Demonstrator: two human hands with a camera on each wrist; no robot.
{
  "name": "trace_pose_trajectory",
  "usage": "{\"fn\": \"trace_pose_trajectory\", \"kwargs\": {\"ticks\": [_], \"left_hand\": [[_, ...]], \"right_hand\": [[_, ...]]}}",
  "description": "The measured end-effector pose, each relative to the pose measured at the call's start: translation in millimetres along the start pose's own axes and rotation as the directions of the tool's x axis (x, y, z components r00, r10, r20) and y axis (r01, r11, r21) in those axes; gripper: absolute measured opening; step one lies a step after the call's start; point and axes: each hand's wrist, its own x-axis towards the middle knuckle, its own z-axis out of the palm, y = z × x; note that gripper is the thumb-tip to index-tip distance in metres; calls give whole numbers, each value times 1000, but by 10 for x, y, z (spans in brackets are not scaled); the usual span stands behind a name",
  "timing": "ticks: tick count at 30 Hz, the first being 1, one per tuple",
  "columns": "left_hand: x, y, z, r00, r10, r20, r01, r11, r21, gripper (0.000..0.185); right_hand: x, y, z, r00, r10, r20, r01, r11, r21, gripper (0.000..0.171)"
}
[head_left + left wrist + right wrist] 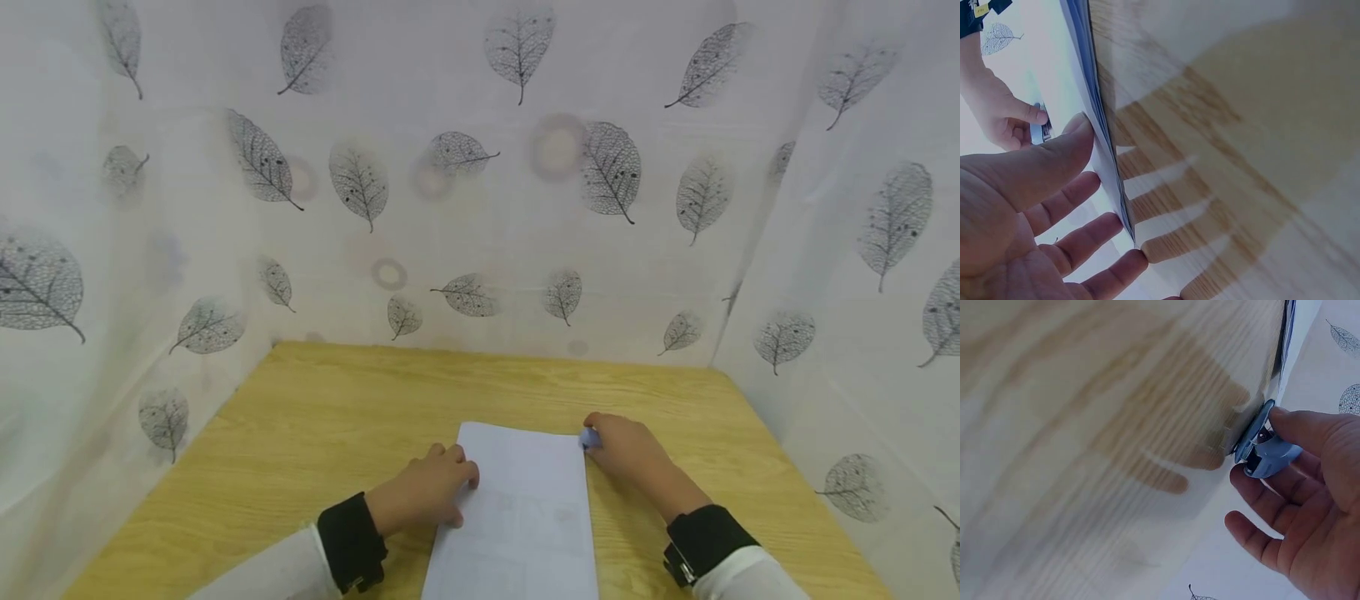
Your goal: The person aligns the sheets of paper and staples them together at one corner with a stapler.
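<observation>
A stack of white paper sheets [521, 517] lies on the wooden table, its layered edges showing in the left wrist view. My left hand [426, 492] rests along the left edge of the stack, with thumb and fingers spread and touching the paper. At the far right corner of the paper, my right hand [630, 454] pinches a small light-blue stapler [1275, 453] between thumb and fingers. The stapler's mouth sits at the paper's corner; whether the corner is inside it cannot be made out. Its lower fingers are loosely bent.
The light wooden table [360, 392] spreads around the paper on both sides. A pale curtain [465, 233] printed with grey leaves hangs behind the table and along both sides. Each wrist wears a black band [352, 542].
</observation>
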Motion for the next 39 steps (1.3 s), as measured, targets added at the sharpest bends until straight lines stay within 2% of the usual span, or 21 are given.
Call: {"fn": "trace_pose_trajectory", "kwargs": {"ticks": [7,11,21,25,31,39], "left_hand": [[22,-58,38,1000,6,-17,-6,1000,3,41],[31,-120,59,999,27,-28,-27,1000,-5,39],[3,-198,106,997,24,-76,-25,999,-21,42],[-11,-211,118,995,47,-88,-50,998,-31,40],[-8,-227,149,994,68,-87,-69,997,-14,39],[1,-289,145,988,94,-119,-102,993,-61,35]], "right_hand": [[-148,125,-67,988,154,27,-154,988,6,48],[-232,172,-68,980,191,46,-192,981,12,47],[-327,154,58,988,154,21,-155,987,53,53],[-342,104,57,991,134,-1,-134,990,50,57],[-360,43,24,989,145,17,-146,984,97,61],[-432,-4,-31,991,134,-4,-133,983,129,56]]}}
